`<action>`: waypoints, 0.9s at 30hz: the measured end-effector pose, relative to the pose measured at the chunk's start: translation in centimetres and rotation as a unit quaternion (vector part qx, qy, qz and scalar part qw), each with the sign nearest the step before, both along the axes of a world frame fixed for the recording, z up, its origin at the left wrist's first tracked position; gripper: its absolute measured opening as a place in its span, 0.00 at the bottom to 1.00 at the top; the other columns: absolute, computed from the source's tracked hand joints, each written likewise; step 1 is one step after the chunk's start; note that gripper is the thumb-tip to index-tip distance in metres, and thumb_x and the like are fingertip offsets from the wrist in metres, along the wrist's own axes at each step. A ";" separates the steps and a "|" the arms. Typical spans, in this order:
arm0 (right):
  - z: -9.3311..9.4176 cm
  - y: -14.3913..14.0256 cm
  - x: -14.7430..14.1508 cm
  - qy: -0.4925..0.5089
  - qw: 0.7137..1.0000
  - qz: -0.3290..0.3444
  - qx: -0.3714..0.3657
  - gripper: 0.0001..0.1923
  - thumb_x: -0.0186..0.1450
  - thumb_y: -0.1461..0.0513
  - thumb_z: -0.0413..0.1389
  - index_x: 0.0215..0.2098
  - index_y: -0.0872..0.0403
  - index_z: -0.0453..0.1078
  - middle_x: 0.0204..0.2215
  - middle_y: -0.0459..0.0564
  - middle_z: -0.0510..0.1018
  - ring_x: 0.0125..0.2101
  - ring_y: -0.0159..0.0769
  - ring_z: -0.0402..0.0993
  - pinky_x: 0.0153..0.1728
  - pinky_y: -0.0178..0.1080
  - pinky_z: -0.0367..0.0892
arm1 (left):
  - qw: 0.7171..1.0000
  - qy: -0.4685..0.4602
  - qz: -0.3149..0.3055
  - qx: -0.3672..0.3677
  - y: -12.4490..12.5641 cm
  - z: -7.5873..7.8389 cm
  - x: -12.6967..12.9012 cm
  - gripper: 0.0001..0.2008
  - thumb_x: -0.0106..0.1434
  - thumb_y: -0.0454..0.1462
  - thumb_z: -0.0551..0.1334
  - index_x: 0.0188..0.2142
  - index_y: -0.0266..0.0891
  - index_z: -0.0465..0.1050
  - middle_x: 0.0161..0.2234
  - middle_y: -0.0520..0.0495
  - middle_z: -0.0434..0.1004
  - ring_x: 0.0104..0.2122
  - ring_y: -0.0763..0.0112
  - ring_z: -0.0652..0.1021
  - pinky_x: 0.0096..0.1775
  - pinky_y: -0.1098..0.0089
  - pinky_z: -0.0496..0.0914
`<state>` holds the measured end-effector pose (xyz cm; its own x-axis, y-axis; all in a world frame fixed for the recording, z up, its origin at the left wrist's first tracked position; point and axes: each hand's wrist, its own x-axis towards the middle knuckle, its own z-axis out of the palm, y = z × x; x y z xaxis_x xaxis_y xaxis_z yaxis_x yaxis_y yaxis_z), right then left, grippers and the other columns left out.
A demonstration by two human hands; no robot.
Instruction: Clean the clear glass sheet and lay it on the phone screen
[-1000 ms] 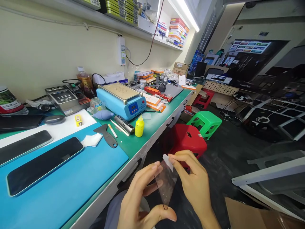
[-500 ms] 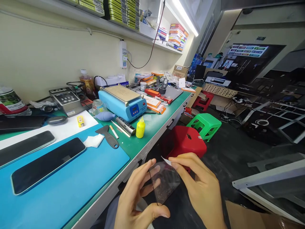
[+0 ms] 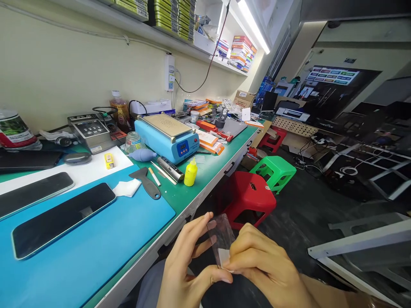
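In front of the bench, my left hand (image 3: 183, 263) grips a thin clear rectangular sheet (image 3: 221, 226), like a glass screen protector, by its long edges between thumb and fingers. The sheet is tilted, and small specks of light show on it. My right hand (image 3: 268, 265) pinches a small white wipe (image 3: 224, 256) against the sheet's lower end, near my left thumb. On the blue mat (image 3: 105, 252) to the left lies a black-screened phone (image 3: 66, 220). A second dark phone (image 3: 34, 193) rests behind it, partly out of view.
A folded white cloth (image 3: 127, 188) and a grey scraper (image 3: 147, 184) lie on the mat's far edge. Beyond stand a yellow dropper bottle (image 3: 190, 174), a blue air blower (image 3: 143, 155) and a blue heating plate machine (image 3: 170, 139). Red (image 3: 250, 192) and green stools (image 3: 274, 171) stand beside the bench.
My right hand has moved the white wipe from the sheet's top corner down to its lower end. My left hand keeps its hold, and the sheet is angled differently.
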<state>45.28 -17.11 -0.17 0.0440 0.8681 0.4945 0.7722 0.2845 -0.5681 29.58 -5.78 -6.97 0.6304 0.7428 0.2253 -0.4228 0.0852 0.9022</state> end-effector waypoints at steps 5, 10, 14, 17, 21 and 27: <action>-0.9 0.3 -0.9 0.068 0.988 -0.129 0.056 0.10 0.73 0.67 0.62 0.46 0.46 0.82 0.35 0.46 0.82 0.36 0.35 0.81 0.35 0.36 0.76 | 1.000 0.010 0.008 0.026 -0.5 0.1 0.2 0.32 0.62 0.47 0.78 0.64 0.61 0.77 0.65 0.47 0.75 0.63 0.51 0.79 0.58 0.59 0.81; -2.0 -0.4 -0.5 0.036 0.997 -0.060 0.037 0.09 0.72 0.66 0.63 0.43 0.44 0.83 0.33 0.43 0.84 0.34 0.33 0.81 0.37 0.36 0.77 | 0.999 0.001 0.039 0.008 -0.5 0.5 0.1 0.32 0.60 0.48 0.79 0.63 0.63 0.77 0.66 0.49 0.75 0.64 0.50 0.78 0.58 0.61 0.81; -3.5 -1.7 2.0 0.059 0.973 -0.222 0.035 0.06 0.71 0.59 0.64 0.38 0.43 0.85 0.33 0.45 0.84 0.35 0.35 0.82 0.38 0.34 0.77 | 0.999 0.002 0.044 -0.004 -0.4 0.8 -0.3 0.31 0.61 0.48 0.79 0.63 0.66 0.77 0.67 0.51 0.74 0.65 0.51 0.78 0.58 0.63 0.80; -4.9 -1.8 3.3 0.110 0.928 -0.350 0.064 0.10 0.72 0.53 0.63 0.39 0.48 0.83 0.34 0.48 0.84 0.34 0.36 0.81 0.35 0.33 0.76 | 0.999 0.002 0.048 -0.005 -0.4 0.7 -0.5 0.30 0.63 0.48 0.77 0.63 0.65 0.76 0.69 0.50 0.73 0.67 0.49 0.76 0.58 0.61 0.80; -6.5 -0.7 3.6 0.178 0.893 -0.410 0.049 0.21 0.70 0.44 0.63 0.44 0.52 0.82 0.30 0.49 0.83 0.23 0.33 0.74 0.23 0.33 0.72 | 0.997 0.004 0.078 0.023 -0.3 0.8 -0.9 0.28 0.66 0.46 0.75 0.65 0.61 0.74 0.70 0.46 0.72 0.67 0.47 0.76 0.56 0.58 0.81; -7.1 1.7 2.0 0.241 0.886 -0.395 0.044 0.30 0.68 0.41 0.63 0.59 0.52 0.75 0.30 0.46 0.80 0.23 0.33 0.73 0.24 0.33 0.74 | 0.984 0.004 0.157 0.086 0.5 1.5 -3.6 0.26 0.70 0.48 0.71 0.65 0.61 0.72 0.67 0.42 0.74 0.65 0.46 0.78 0.53 0.55 0.83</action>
